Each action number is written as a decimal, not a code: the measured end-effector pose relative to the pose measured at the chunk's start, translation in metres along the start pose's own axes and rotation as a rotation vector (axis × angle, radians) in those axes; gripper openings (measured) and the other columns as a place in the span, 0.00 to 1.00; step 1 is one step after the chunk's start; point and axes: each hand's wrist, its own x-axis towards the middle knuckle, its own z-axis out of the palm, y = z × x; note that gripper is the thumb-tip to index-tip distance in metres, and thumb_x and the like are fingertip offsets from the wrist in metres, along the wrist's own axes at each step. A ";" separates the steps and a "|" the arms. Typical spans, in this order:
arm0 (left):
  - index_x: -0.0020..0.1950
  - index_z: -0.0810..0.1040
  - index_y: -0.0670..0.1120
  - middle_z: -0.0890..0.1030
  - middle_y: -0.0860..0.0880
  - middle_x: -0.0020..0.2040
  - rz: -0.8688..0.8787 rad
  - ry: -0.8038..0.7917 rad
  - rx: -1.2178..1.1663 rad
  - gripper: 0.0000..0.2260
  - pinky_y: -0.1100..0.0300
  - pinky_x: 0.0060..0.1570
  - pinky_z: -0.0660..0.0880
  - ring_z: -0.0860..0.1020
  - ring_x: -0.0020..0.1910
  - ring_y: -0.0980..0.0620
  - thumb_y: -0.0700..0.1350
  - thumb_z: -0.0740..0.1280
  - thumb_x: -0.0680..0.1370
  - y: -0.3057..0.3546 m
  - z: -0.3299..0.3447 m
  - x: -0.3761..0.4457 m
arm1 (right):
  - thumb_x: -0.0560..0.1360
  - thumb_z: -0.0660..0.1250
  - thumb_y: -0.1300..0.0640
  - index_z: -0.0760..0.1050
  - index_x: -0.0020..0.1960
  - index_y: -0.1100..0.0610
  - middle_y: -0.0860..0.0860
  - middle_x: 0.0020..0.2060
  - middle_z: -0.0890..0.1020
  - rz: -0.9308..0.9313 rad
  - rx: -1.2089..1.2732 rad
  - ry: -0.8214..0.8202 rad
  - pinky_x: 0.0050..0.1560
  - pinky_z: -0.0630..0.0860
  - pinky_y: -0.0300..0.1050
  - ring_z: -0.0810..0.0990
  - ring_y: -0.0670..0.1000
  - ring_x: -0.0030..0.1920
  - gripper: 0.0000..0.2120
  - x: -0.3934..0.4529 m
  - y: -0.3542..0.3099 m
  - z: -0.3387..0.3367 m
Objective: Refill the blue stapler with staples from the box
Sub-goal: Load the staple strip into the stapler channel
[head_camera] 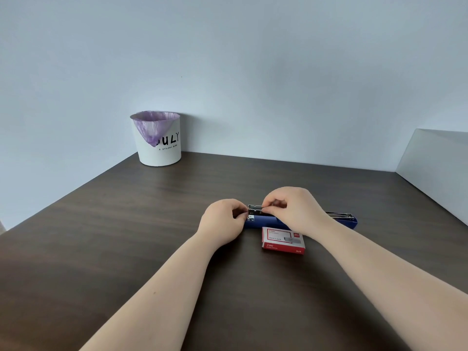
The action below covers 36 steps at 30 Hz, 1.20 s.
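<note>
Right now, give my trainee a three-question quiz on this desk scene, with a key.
1. True or false: the staple box lies nearer the person than the stapler.
2. Which hand pinches the metal part at the stapler's open end? A) left hand B) right hand C) neither
3. Fill in: the white bin in the far corner of the table is lined with a ______ bag.

Key: 1 true; 2 B, while the left hand's fingers rest at that end's tip; 3 purple. Whether staples are already loaded cannot be told, since the hands hide the channel.
</note>
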 end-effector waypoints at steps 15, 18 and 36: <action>0.53 0.82 0.49 0.84 0.52 0.54 0.009 0.017 0.012 0.09 0.65 0.51 0.69 0.79 0.55 0.52 0.45 0.65 0.76 -0.001 0.000 0.001 | 0.70 0.64 0.36 0.70 0.65 0.44 0.41 0.59 0.78 0.221 -0.410 -0.209 0.64 0.65 0.52 0.69 0.49 0.65 0.25 -0.027 0.050 -0.049; 0.53 0.82 0.49 0.84 0.52 0.54 0.004 0.022 0.027 0.09 0.64 0.51 0.69 0.79 0.55 0.52 0.45 0.65 0.76 0.000 0.000 0.001 | 0.71 0.63 0.36 0.72 0.59 0.41 0.42 0.55 0.78 0.341 -0.488 -0.386 0.60 0.66 0.54 0.72 0.50 0.60 0.20 -0.031 0.068 -0.060; 0.53 0.82 0.49 0.84 0.52 0.53 -0.012 0.043 0.015 0.08 0.63 0.52 0.71 0.80 0.53 0.52 0.45 0.66 0.75 0.002 0.000 -0.003 | 0.70 0.72 0.58 0.67 0.68 0.50 0.47 0.52 0.79 0.033 0.075 -0.003 0.44 0.71 0.29 0.76 0.47 0.40 0.29 -0.001 0.010 -0.063</action>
